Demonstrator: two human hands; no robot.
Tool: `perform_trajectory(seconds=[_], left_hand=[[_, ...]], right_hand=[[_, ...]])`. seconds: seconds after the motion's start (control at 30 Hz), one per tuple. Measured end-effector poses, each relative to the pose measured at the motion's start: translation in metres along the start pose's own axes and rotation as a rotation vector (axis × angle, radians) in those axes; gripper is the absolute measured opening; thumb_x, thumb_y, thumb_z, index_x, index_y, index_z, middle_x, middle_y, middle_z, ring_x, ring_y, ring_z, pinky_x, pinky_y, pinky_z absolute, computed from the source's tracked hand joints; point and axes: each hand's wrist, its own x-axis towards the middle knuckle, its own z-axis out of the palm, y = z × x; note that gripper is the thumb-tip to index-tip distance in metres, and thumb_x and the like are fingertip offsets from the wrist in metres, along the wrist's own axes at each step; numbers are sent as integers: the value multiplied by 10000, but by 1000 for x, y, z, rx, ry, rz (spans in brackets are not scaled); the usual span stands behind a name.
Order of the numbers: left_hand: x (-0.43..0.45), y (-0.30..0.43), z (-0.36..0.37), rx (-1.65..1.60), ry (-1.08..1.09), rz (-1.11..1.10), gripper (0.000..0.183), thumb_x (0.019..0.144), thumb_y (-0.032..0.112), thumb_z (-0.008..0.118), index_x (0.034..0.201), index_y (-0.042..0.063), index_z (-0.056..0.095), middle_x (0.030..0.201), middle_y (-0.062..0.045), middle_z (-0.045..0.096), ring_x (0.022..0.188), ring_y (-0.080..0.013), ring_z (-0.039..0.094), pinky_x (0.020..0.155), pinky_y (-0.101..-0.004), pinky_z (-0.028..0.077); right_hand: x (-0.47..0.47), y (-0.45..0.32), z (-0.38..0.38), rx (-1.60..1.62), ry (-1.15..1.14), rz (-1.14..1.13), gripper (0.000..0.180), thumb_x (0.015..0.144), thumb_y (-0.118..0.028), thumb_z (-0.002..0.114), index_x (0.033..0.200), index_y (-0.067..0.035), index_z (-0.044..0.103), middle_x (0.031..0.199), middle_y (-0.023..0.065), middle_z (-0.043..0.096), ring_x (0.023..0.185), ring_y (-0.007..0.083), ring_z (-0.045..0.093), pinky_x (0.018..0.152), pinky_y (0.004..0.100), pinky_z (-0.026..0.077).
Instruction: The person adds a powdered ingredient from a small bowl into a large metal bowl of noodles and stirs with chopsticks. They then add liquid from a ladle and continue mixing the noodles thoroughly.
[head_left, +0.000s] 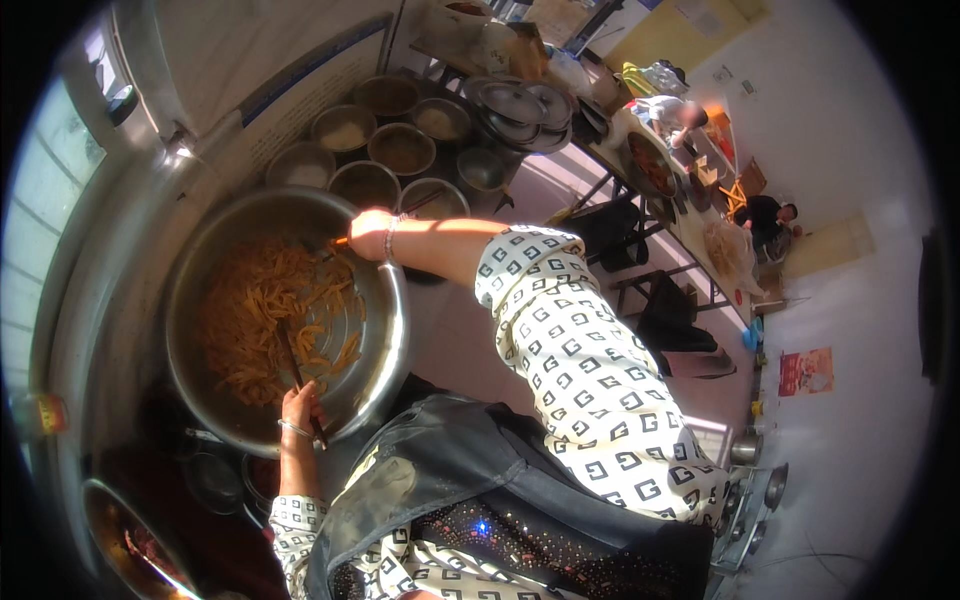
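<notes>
Before me stands a large stainless steel basin (401, 322) holding a heap of yellowish-brown food strips (262, 315). My left hand (302, 409), at the near rim, is closed around a dark wooden stick (289, 349), perhaps chopsticks, whose far end is buried in the strips. Over the far right rim, my right hand (369, 234) grips a utensil by its orange handle (341, 241). The working end of that utensil dips towards the strips and is not clear. More strips lie loosely against the basin's right inner wall.
Several metal bowls (401, 148) with contents stand beyond the basin. Stacked round metal lids (517, 112) are behind them. A long table (694, 232) carries a large pan of food (651, 165); two people are beside it. Another metal basin (135, 540) sits at lower left.
</notes>
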Motion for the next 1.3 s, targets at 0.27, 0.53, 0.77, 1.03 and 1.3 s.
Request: perform_trajectory(seconds=[0.27,0.53,0.77,1.03,1.3], left_hand=[[-64,-17,-60,271,-231,81,223,939,246,516,1019,76,637,554,12,405,396,-97,333,355,-266,267],[-78,-33,-94,876,-197,683,276,950,249,499,1083,47,631,539,13,427,423,-90,354,385,-232,263],[-89,-29,-69,421,-119,391,265,968,281,506,1087,64,601,530,26,376,402,-82,325,363,-241,261],[-116,-12,-56,81,-16,197,188,910,158,535,1045,44,598,572,-8,454,399,-111,400,353,-244,327],[-127,-6,-54,137,3,199,172,938,192,510,1000,58,597,538,2,388,378,-106,343,327,-254,272]], right_hand=[[44,-8,4,-243,-264,-11,335,813,-369,686,1093,-185,705,1083,-8,686,980,195,652,736,383,534],[24,-22,-2,-162,-272,36,314,790,-318,707,1085,-212,711,1082,-4,688,982,188,650,749,382,536],[47,2,41,-155,-206,-17,338,769,-263,735,1102,-208,711,1084,10,691,990,217,651,784,416,542],[26,-22,30,-115,-283,117,388,804,-237,704,1170,-113,674,1151,74,672,1045,259,644,857,408,533],[-15,-22,9,-178,-320,89,401,802,-203,709,1189,-112,661,1187,71,654,1052,265,644,838,419,550]])
